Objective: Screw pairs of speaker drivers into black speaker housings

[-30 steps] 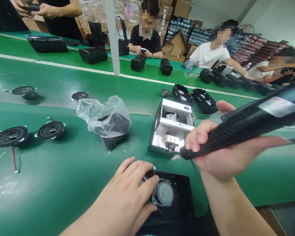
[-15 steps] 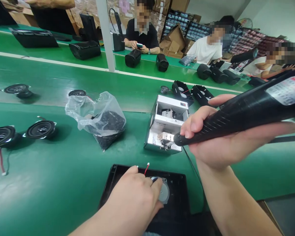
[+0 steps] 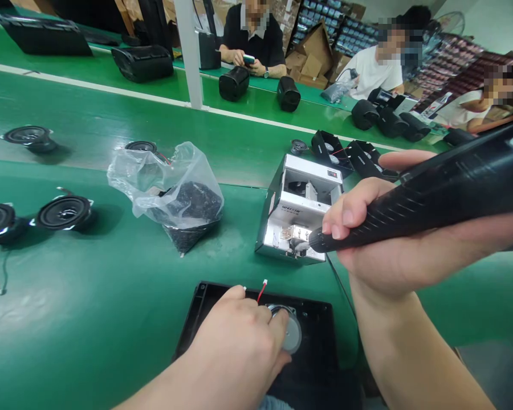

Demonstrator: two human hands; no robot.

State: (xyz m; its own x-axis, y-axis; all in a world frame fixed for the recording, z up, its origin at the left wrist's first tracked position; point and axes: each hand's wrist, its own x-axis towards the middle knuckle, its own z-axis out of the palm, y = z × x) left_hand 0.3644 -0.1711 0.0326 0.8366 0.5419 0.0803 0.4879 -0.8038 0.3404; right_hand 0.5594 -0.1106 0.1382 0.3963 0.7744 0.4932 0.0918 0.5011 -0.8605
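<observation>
Black plastic panel lies flat; the left hand curls over its silver-backed round speaker, pressing it steady. Beyond the panel, the right hand firmly encloses a black electric screwdriver.

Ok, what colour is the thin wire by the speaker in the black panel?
The thin wire is red, with a white connector tip; head view.
</observation>
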